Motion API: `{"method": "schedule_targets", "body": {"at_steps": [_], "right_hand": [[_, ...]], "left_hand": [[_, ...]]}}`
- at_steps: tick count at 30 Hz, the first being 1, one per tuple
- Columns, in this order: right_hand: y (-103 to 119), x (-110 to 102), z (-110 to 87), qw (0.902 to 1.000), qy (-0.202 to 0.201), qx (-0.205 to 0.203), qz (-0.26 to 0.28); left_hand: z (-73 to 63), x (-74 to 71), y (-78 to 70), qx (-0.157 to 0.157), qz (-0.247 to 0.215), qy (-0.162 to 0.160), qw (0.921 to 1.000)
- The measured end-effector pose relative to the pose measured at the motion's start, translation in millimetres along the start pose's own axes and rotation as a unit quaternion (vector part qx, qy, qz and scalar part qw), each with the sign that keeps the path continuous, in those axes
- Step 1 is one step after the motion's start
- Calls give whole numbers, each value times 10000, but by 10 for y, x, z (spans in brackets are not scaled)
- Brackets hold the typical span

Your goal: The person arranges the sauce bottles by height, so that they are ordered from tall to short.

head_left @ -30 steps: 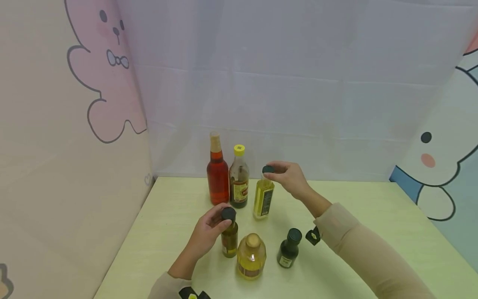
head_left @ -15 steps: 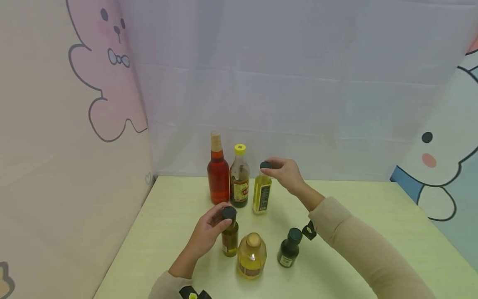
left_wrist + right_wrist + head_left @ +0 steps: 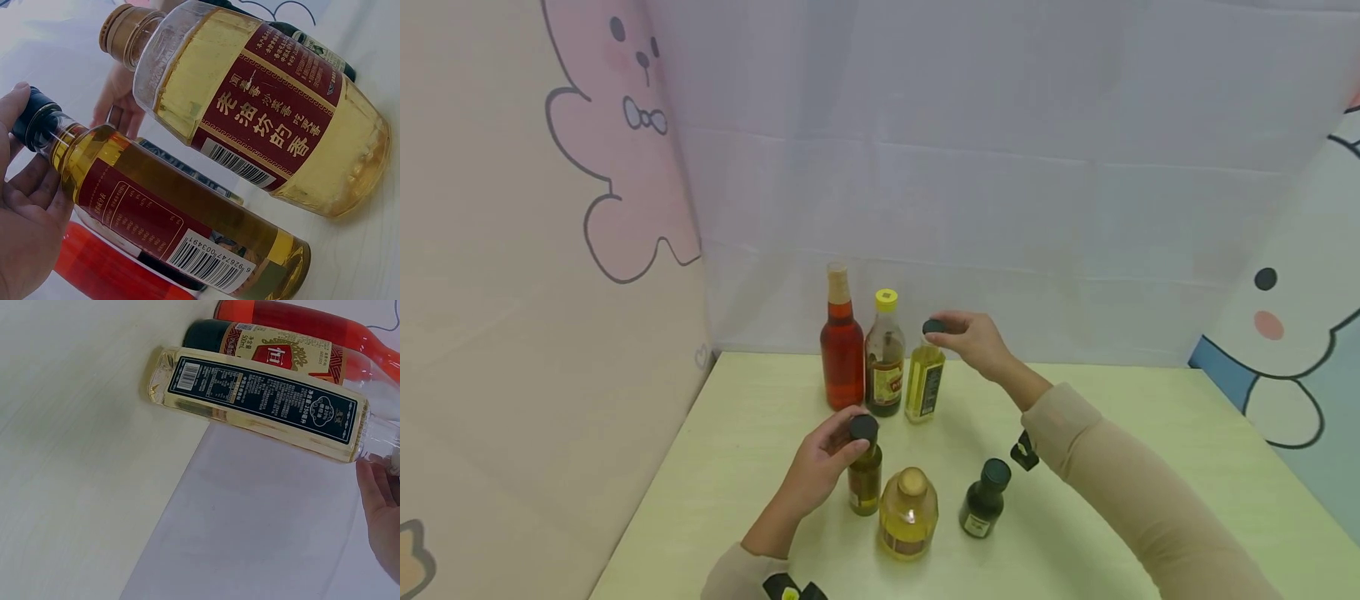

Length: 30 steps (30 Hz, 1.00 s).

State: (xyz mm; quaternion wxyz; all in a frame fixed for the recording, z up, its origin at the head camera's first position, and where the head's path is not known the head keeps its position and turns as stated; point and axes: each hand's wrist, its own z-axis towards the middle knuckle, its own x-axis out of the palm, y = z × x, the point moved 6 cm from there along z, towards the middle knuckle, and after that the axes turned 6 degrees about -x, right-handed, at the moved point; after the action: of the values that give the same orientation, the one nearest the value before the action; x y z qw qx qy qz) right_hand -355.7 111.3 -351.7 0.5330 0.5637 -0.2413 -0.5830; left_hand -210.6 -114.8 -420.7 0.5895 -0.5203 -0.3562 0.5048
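Observation:
My left hand (image 3: 822, 460) pinches the black cap of a slim oil bottle (image 3: 175, 206) with a dark red label, upright on the table at front left. With thumb and fingers, my right hand (image 3: 976, 343) grips the dark green cap of a square clear oil bottle (image 3: 924, 385). Its dark label (image 3: 262, 399) shows in the right wrist view. Just left of that bottle stands a yellow-capped bottle (image 3: 884, 367) of dark liquid. A squat oil bottle (image 3: 908, 521) with a golden cap stands right of the left hand's bottle.
A tall bottle of red liquid (image 3: 842, 354) stands at the back left, close to the yellow-capped one. At front right is a small dark bottle (image 3: 982, 500) with a green cap. Cloth (image 3: 970, 208) hangs behind the pale table (image 3: 1097, 417).
My right hand has moved back and slightly left with the square oil bottle, bringing it nearer the yellow-capped bottle. The left hand keeps its pinch on the slim bottle's cap.

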Motion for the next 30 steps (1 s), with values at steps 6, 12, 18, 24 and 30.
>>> {"method": "schedule_targets", "body": {"at_steps": [6, 12, 18, 24, 30], "right_hand": [[-39, 9, 70, 9994, 287, -180, 57], [-66, 21, 118, 9987, 451, -247, 36], [-54, 52, 136, 9977, 579, -283, 188], [-70, 85, 177, 9963, 719, -327, 347], [-130, 87, 194, 9945, 849, -287, 540]], "left_hand": [[8, -5, 26, 25, 49, -6, 10000], [6, -1, 12, 14, 48, 22, 10000], [3, 3, 12, -31, 99, 83, 9999], [2, 1, 8, -78, 62, 28, 9999], [3, 4, 3, -94, 32, -4, 10000]]}}
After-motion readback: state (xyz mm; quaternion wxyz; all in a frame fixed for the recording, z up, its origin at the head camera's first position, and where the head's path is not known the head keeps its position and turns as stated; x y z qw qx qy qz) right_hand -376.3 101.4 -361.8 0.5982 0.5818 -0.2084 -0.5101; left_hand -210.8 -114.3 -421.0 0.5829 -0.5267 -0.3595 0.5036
